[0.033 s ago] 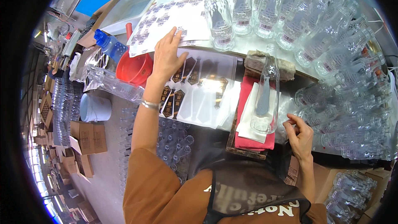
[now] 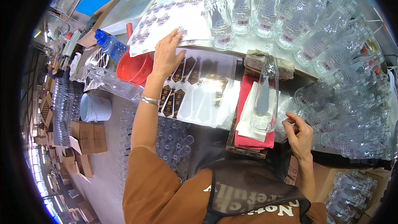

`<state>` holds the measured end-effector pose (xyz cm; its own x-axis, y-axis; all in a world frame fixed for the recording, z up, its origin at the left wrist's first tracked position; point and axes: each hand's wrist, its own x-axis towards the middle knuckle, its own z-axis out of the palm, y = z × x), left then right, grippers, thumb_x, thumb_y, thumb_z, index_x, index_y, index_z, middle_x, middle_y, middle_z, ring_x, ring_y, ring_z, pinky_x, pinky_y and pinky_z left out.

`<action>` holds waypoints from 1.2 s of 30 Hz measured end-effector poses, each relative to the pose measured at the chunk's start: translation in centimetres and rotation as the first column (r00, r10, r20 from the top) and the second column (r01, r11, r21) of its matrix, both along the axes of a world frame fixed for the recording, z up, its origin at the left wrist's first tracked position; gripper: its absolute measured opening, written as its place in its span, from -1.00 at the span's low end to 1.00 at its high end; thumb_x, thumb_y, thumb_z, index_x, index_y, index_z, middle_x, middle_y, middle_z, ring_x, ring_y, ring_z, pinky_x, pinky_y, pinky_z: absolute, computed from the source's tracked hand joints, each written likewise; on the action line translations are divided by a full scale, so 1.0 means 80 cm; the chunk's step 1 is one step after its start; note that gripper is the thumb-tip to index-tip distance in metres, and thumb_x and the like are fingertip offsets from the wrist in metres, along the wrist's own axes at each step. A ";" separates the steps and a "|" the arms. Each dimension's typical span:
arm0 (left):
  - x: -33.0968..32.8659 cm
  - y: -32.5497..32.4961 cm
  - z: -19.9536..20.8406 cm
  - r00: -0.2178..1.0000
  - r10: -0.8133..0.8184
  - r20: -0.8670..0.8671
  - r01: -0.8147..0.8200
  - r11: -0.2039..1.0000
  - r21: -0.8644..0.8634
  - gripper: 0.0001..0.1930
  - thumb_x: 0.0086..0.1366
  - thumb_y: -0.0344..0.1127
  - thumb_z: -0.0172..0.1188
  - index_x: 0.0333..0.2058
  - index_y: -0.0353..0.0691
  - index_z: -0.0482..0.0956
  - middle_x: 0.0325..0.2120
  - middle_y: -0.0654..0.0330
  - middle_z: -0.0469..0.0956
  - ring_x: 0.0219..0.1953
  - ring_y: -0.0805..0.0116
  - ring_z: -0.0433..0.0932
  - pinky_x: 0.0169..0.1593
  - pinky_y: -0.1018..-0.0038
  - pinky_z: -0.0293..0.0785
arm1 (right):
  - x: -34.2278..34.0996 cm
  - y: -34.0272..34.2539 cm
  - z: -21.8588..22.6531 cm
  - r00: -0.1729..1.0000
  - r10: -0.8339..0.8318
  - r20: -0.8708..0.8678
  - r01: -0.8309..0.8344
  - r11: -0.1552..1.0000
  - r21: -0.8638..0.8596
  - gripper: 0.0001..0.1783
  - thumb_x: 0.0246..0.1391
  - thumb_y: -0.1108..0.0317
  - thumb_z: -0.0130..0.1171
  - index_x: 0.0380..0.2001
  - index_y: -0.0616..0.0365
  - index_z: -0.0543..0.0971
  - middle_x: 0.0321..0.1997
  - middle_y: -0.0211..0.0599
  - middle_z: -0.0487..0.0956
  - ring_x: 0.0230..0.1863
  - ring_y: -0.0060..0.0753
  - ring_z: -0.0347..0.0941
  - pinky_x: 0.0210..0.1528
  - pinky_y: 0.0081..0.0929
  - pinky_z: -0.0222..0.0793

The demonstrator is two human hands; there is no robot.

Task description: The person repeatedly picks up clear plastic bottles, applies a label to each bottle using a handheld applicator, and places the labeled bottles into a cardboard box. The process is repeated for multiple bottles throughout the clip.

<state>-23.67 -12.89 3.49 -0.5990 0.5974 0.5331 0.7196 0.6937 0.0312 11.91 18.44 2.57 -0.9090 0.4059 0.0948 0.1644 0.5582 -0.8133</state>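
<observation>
My left hand (image 2: 168, 56) reaches forward with its fingers stretched out and the thumb apart. Its fingertips rest on the lower edge of a white sheet of printed labels (image 2: 155, 20). Under the wrist lies a clear sheet of black and gold tie-shaped labels (image 2: 195, 83), partly peeled away. A clear glass bottle (image 2: 265, 99) with a grey-blue tie shape on it lies on a folded white cloth (image 2: 247, 126) over a red cloth (image 2: 244, 99). Right of the bottle's base, my right hand (image 2: 299, 135) hovers with fingers loosely curled, nothing visible in them, not touching the bottle.
Labelled glass bottles (image 2: 265, 14) crowd the back and right of the table. A brown padded block (image 2: 269, 65) supports the lying bottle's neck. At left are a red plastic scoop (image 2: 134, 67), a blue bottle (image 2: 111, 45) and a white bucket (image 2: 95, 108). More bottles (image 2: 174, 141) stand below the table.
</observation>
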 end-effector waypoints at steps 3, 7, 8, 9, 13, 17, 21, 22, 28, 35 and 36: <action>-0.007 -0.020 -0.001 0.997 -0.027 0.066 0.017 0.989 0.148 -0.66 0.20 -0.39 0.31 -0.02 -0.19 0.62 -0.06 0.09 0.64 0.01 0.11 0.57 0.11 0.31 0.44 | 0.008 -0.003 -0.001 0.997 0.031 -0.075 -0.030 0.999 0.017 -0.70 0.11 0.44 0.29 -0.07 0.28 0.63 -0.42 -0.37 0.64 -0.62 -0.74 0.24 -0.54 -0.64 0.16; 0.041 0.001 0.004 0.877 -0.073 0.475 -0.208 0.833 0.512 -0.83 0.38 -0.36 0.22 -0.15 -0.29 0.69 -0.24 0.24 0.70 -0.23 0.46 0.63 -0.12 0.53 0.50 | 0.029 0.003 -0.012 0.999 -0.006 -0.036 0.006 1.000 -0.010 -0.72 0.10 0.46 0.29 -0.09 0.28 0.64 -0.43 -0.39 0.63 -0.61 -0.73 0.25 -0.54 -0.64 0.16; 0.058 0.008 0.007 0.737 -0.171 0.654 -0.337 0.746 0.575 -0.80 0.40 -0.34 0.21 -0.14 -0.34 0.68 -0.25 0.27 0.69 -0.24 0.57 0.60 -0.14 0.60 0.48 | 0.029 0.004 -0.012 0.999 -0.002 -0.033 0.001 1.000 -0.031 -0.72 0.10 0.47 0.29 -0.09 0.28 0.64 -0.42 -0.38 0.63 -0.60 -0.72 0.26 -0.53 -0.64 0.18; 0.084 0.024 0.009 0.708 -0.265 0.655 -0.290 0.736 0.612 -0.73 0.41 -0.34 0.22 -0.05 -0.41 0.64 -0.23 0.30 0.65 -0.22 0.66 0.52 -0.17 0.67 0.44 | 0.027 0.001 -0.007 0.999 0.010 -0.045 -0.012 0.999 -0.052 -0.71 0.09 0.46 0.29 -0.09 0.28 0.64 -0.41 -0.37 0.63 -0.59 -0.72 0.27 -0.53 -0.63 0.19; 0.197 0.113 0.063 0.803 -0.412 0.431 0.186 0.860 0.475 -0.53 0.30 -0.36 0.30 0.18 -0.30 0.52 0.21 0.03 0.50 0.23 0.19 0.47 0.27 0.35 0.34 | 0.016 -0.012 0.014 0.995 0.088 -0.051 -0.092 0.993 -0.079 -0.70 0.11 0.44 0.29 -0.07 0.27 0.64 -0.39 -0.34 0.65 -0.60 -0.70 0.28 -0.52 -0.62 0.22; 0.276 0.155 0.057 0.869 -0.427 0.250 0.415 0.904 0.102 -0.30 0.19 -0.11 0.39 0.25 -0.28 0.41 0.33 -0.03 0.31 0.38 0.01 0.25 0.40 0.01 0.10 | 0.017 -0.011 0.015 0.988 0.137 -0.064 -0.143 0.985 -0.097 -0.68 0.15 0.40 0.28 -0.03 0.26 0.62 -0.38 -0.36 0.66 -0.61 -0.72 0.31 -0.52 -0.63 0.23; 0.307 0.145 0.033 0.826 -0.447 0.344 0.446 0.891 0.086 -0.34 0.14 -0.14 0.43 0.17 -0.30 0.48 0.35 -0.19 0.21 0.39 -0.13 0.21 0.38 -0.03 0.11 | 0.024 0.001 -0.001 0.991 0.136 -0.016 -0.136 0.967 -0.214 -0.70 0.19 0.39 0.25 -0.02 0.26 0.61 -0.34 -0.35 0.67 -0.51 -0.72 0.39 -0.46 -0.65 0.28; 0.307 0.140 0.034 0.813 -0.470 0.343 0.462 0.880 0.110 -0.36 0.14 -0.16 0.43 0.17 -0.26 0.49 0.36 -0.19 0.19 0.39 -0.15 0.21 0.38 -0.03 0.11 | 0.022 0.004 -0.006 0.991 0.136 -0.009 -0.134 0.960 -0.245 -0.69 0.21 0.38 0.24 -0.02 0.27 0.61 -0.33 -0.35 0.67 -0.46 -0.71 0.42 -0.43 -0.65 0.31; 0.267 0.157 0.019 0.799 -0.442 0.407 0.314 0.884 0.345 -0.40 0.20 -0.25 0.38 0.24 -0.11 0.48 0.40 -0.16 0.13 0.41 -0.12 0.17 0.40 0.11 0.13 | -0.043 0.009 0.005 0.995 0.088 -0.035 -0.095 0.940 -0.327 -0.57 0.28 0.24 0.19 0.08 0.35 0.55 -0.14 -0.23 0.66 -0.20 -0.58 0.58 -0.19 -0.55 0.49; 0.261 0.159 0.001 0.735 -0.470 0.489 0.283 0.868 0.408 -0.35 0.23 -0.24 0.37 0.30 -0.09 0.42 0.40 -0.12 0.16 0.42 -0.05 0.19 0.40 0.16 0.15 | -0.065 0.000 -0.010 0.989 0.140 -0.037 -0.144 0.912 -0.385 -0.31 0.11 -0.07 0.29 0.08 0.32 0.55 0.00 0.04 0.65 -0.02 -0.19 0.60 0.06 -0.33 0.47; 0.261 0.159 0.001 0.735 -0.473 0.486 0.285 0.865 0.412 -0.35 0.23 -0.25 0.36 0.30 -0.10 0.42 0.40 -0.11 0.17 0.42 -0.04 0.20 0.40 0.16 0.15 | -0.065 0.000 -0.012 0.989 0.140 -0.049 -0.148 0.911 -0.386 -0.31 0.11 -0.08 0.29 0.08 0.31 0.55 0.00 0.04 0.65 -0.02 -0.19 0.60 0.07 -0.34 0.47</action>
